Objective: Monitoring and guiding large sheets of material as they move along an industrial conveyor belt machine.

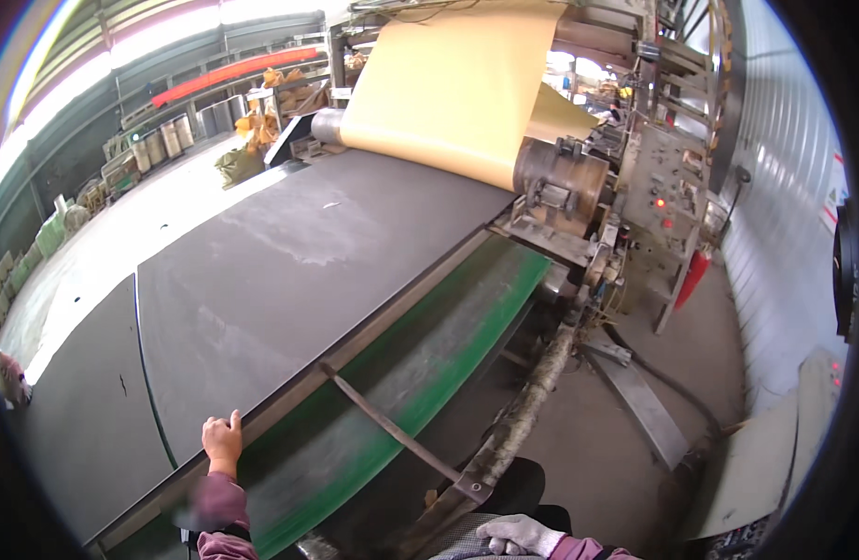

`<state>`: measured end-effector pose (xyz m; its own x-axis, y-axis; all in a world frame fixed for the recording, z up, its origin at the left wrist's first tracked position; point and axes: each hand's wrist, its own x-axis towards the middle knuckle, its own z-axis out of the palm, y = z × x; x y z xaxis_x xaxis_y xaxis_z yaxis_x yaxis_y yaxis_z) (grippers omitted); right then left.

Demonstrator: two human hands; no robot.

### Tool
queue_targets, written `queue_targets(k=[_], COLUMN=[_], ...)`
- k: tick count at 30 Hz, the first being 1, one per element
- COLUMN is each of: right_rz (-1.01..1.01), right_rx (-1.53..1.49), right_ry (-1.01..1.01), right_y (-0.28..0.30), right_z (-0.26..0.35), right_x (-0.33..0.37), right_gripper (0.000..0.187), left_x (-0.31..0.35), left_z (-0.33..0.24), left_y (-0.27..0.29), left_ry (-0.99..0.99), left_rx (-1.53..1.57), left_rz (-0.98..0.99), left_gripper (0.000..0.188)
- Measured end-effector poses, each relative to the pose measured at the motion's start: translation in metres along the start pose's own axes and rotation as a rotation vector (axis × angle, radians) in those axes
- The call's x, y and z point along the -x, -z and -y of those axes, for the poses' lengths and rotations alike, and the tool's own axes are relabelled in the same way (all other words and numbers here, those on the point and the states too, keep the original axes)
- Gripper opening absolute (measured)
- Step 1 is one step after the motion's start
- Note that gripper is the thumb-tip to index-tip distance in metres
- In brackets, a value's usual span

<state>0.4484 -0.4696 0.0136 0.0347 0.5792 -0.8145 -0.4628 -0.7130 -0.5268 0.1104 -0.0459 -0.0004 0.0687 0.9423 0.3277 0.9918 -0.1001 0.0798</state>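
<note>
As seen from the head, while the left hand (pixel 222 442) rested at the near edge of a dark sheet (pixel 271 280), a metal crossbar (pixel 392 427) slanted between it and the gloved right hand (pixel 520 535). The left fingers lay bent at the rim, the right ones curled; whether either gripped anything could not be told. Beyond stood a roller (pixel 577 191) and a control panel (pixel 670 182). The sheet lay flat beside a green-edged belt (pixel 439 341), near a corrugated wall (pixel 789 177). Whitish smears marked its matte surface; the tan web (pixel 448 84) hung smooth.
</note>
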Motion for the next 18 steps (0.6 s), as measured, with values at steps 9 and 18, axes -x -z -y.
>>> queue_targets(k=[9,18], right_rz=[-0.053,-0.075], right_rx=[0.082,0.028], right_ry=[0.184,0.145], right_y=[0.017,-0.002], right_z=[-0.031,-0.014], right_x=[-0.015,-0.009], right_gripper=[0.024,0.025], left_x=[-0.021,-0.033], left_z=[-0.161,0.053], left_y=[-0.008,-0.006], left_ry=[-0.260,0.081], left_rx=[0.141,-0.205], left_rz=[-0.005,0.004], left_gripper=[0.062,0.039])
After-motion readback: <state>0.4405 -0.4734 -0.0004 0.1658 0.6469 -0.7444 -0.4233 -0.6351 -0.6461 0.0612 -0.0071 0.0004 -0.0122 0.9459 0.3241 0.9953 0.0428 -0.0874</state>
